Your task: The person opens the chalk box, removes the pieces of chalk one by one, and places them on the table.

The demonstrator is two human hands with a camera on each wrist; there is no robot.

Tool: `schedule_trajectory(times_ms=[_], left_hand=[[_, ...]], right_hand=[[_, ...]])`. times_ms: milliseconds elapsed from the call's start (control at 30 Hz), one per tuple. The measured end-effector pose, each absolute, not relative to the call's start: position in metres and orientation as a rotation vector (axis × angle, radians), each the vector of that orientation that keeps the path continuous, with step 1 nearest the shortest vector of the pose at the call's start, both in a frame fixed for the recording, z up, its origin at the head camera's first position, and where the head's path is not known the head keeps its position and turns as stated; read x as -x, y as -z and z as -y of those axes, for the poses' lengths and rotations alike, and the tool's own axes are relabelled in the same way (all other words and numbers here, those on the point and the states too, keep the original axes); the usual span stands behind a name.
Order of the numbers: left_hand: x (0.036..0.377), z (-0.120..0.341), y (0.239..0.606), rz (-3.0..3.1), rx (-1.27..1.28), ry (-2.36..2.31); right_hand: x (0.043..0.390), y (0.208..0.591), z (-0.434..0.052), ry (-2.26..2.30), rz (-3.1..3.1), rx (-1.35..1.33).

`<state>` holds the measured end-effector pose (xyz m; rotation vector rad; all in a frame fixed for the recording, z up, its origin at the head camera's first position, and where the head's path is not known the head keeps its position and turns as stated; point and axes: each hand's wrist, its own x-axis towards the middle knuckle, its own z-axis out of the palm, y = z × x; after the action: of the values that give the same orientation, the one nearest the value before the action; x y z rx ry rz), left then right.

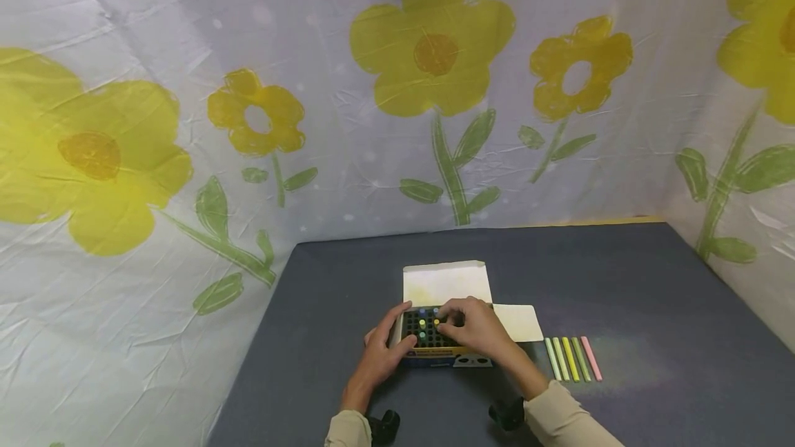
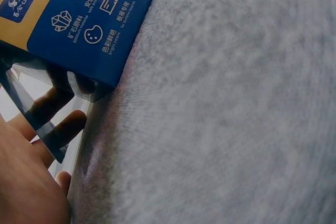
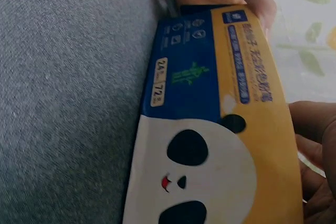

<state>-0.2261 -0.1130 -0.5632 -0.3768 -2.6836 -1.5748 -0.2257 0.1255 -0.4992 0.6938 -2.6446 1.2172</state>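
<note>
A blue and yellow chalk box (image 3: 184, 93) with a panda face lies on the table, lid flap (image 1: 444, 283) folded back. Inside is a dark holder (image 1: 412, 323) full of round holes, with a few chalk sticks standing in it, among them a pale yellow-green one (image 1: 422, 323). My left hand (image 1: 377, 359) grips the box's left end, thumb at the front edge and a finger at the back. In the left wrist view its fingers (image 2: 68, 129) reach behind an end flap. Over the holder, my right hand (image 1: 475, 325) pinches a yellow chalk stick (image 1: 437, 322) between thumb and index finger.
Right of the box, several chalk sticks (image 1: 568, 359) lie in a row, white-green, yellow, green and pink. A white side flap (image 1: 518, 323) sticks out toward them. The dark grey table (image 1: 348, 274) meets a flower-printed curtain (image 1: 348, 178) behind and at the sides.
</note>
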Motion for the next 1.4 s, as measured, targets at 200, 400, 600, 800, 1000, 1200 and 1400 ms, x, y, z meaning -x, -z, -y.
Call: schedule_trajectory(times_ms=[200,400,600,800,1000,1200,1400], left_hand=[[0.226,0.112,0.565,2.673,0.381,1.583],[0.227,0.111,0.563,2.662,0.402,1.585],[0.226,0.112,0.561,2.676,0.374,1.6],[0.228,0.112,0.562,2.668,0.385,1.593],[0.229,0.112,0.564,2.656,0.4,1.6],[0.229,0.113,0.564,2.662,0.393,1.599],[0.228,0.114,0.564,2.665,0.401,1.601]], right_hand=[[0.223,0.499,-0.118,-1.114,2.621,-0.641],[0.221,0.5,-0.113,-0.998,2.645,-0.547],[0.223,0.501,-0.112,-0.982,2.656,-0.519],[0.224,0.502,-0.112,-1.001,2.635,-0.538],[0.225,0.502,-0.113,-1.13,2.604,-0.559],[0.226,0.502,-0.114,-1.241,2.583,-0.601],[0.224,0.502,-0.115,-1.301,2.56,-0.624]])
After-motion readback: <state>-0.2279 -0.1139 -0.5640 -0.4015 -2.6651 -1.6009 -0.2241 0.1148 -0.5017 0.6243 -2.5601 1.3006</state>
